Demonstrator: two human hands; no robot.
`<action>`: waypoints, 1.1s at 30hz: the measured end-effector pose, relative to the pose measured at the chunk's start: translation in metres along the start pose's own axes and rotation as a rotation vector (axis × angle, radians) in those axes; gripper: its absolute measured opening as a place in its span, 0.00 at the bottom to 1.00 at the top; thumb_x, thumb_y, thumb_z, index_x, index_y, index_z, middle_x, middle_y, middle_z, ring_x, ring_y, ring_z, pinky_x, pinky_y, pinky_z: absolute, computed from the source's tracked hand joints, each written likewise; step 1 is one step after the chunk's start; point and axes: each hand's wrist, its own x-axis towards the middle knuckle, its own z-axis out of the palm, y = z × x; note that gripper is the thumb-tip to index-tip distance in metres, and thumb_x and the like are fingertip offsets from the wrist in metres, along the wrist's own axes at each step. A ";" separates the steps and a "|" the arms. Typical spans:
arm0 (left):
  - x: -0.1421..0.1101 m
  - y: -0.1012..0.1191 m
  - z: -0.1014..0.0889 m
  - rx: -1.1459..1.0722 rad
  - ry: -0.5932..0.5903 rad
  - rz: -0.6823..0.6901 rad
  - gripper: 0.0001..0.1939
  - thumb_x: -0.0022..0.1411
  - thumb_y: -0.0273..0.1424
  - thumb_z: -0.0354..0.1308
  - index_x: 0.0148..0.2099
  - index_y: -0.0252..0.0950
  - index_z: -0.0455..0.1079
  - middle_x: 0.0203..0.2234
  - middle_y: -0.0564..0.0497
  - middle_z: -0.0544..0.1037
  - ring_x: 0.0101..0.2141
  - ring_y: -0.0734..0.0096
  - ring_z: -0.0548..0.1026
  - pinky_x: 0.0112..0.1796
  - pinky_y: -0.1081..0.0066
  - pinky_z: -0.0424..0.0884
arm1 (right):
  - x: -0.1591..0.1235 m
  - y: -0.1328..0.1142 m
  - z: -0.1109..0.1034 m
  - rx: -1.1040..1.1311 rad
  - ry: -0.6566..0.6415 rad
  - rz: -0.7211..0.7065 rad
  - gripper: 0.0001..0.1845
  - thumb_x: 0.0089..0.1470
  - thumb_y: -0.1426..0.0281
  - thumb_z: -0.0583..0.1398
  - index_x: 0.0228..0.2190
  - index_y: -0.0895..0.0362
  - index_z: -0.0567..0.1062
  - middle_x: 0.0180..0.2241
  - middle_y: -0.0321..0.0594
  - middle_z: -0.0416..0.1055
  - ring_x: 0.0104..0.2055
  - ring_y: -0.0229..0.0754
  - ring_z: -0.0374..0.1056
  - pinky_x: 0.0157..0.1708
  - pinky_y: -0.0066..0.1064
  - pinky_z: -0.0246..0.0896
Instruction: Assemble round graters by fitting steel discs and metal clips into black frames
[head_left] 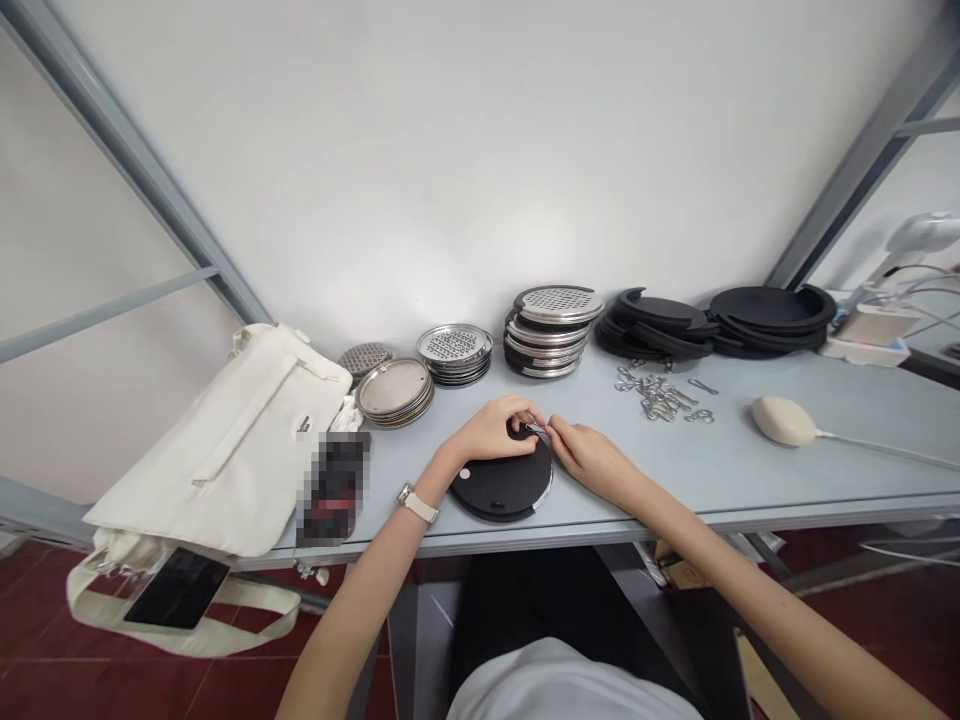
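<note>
A round black disc with a metal rim [501, 484] lies on the grey table [750, 470] in front of me. My left hand [496, 428] rests on its far edge with fingers curled. My right hand [587, 452] meets it from the right, fingertips pinched at the disc's top edge on a small metal piece [537, 428] that I can barely make out. A watch sits on my left wrist.
Along the wall stand stacks of perforated metal discs [553, 330], flat metal plates [395, 390] and black rings [772, 315]. A heap of small metal clips [660, 395] lies behind my right hand. A cream bag [232, 440], a beige bulb with cord [784, 420].
</note>
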 end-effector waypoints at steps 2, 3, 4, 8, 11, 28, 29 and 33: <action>0.000 0.000 0.000 -0.014 0.001 -0.015 0.11 0.51 0.27 0.57 0.40 0.34 0.70 0.33 0.51 0.73 0.30 0.75 0.68 0.34 0.74 0.67 | 0.000 0.000 0.000 0.004 0.000 -0.002 0.13 0.64 0.66 0.41 0.33 0.55 0.62 0.22 0.38 0.68 0.23 0.41 0.64 0.24 0.28 0.46; 0.000 0.000 0.000 -0.024 0.000 -0.018 0.11 0.51 0.27 0.57 0.40 0.34 0.70 0.33 0.51 0.73 0.30 0.75 0.68 0.35 0.74 0.67 | 0.000 0.000 0.000 0.008 -0.002 -0.004 0.13 0.64 0.66 0.42 0.33 0.55 0.62 0.22 0.38 0.68 0.23 0.41 0.64 0.24 0.28 0.46; 0.000 -0.001 0.000 -0.033 0.000 -0.018 0.11 0.51 0.27 0.57 0.40 0.34 0.70 0.33 0.51 0.73 0.31 0.75 0.68 0.35 0.74 0.67 | 0.000 0.000 0.000 0.013 -0.006 -0.006 0.13 0.65 0.66 0.42 0.33 0.55 0.62 0.22 0.37 0.68 0.23 0.41 0.64 0.24 0.28 0.46; 0.000 -0.002 0.001 -0.051 -0.012 -0.012 0.12 0.51 0.26 0.57 0.40 0.34 0.69 0.33 0.52 0.73 0.31 0.75 0.68 0.35 0.75 0.67 | 0.000 0.000 -0.002 0.031 -0.021 -0.019 0.13 0.64 0.65 0.43 0.33 0.55 0.62 0.23 0.37 0.68 0.24 0.40 0.65 0.25 0.28 0.47; 0.000 -0.002 0.001 -0.050 -0.019 -0.006 0.12 0.51 0.26 0.57 0.41 0.34 0.69 0.34 0.51 0.73 0.30 0.76 0.67 0.33 0.75 0.67 | 0.000 -0.001 -0.004 0.038 -0.026 -0.038 0.12 0.64 0.65 0.43 0.34 0.55 0.62 0.24 0.37 0.68 0.25 0.40 0.65 0.26 0.28 0.48; 0.000 0.000 0.000 0.008 -0.010 0.008 0.11 0.51 0.25 0.56 0.40 0.34 0.69 0.34 0.51 0.71 0.31 0.74 0.68 0.35 0.73 0.68 | -0.002 -0.001 -0.005 0.083 -0.024 -0.088 0.15 0.64 0.67 0.43 0.43 0.57 0.66 0.29 0.42 0.72 0.29 0.42 0.67 0.30 0.29 0.54; 0.000 0.000 0.000 0.007 -0.008 0.005 0.11 0.51 0.26 0.56 0.40 0.34 0.69 0.34 0.51 0.72 0.32 0.74 0.68 0.35 0.73 0.68 | -0.002 -0.001 -0.005 0.080 -0.025 -0.087 0.15 0.64 0.67 0.43 0.42 0.57 0.66 0.29 0.42 0.72 0.29 0.42 0.67 0.30 0.29 0.54; 0.000 0.001 -0.001 -0.008 -0.003 0.000 0.12 0.51 0.25 0.57 0.40 0.34 0.69 0.34 0.51 0.73 0.32 0.74 0.69 0.35 0.74 0.68 | -0.001 -0.002 -0.006 0.058 -0.029 -0.082 0.14 0.64 0.67 0.43 0.40 0.57 0.66 0.28 0.41 0.72 0.29 0.42 0.67 0.29 0.29 0.53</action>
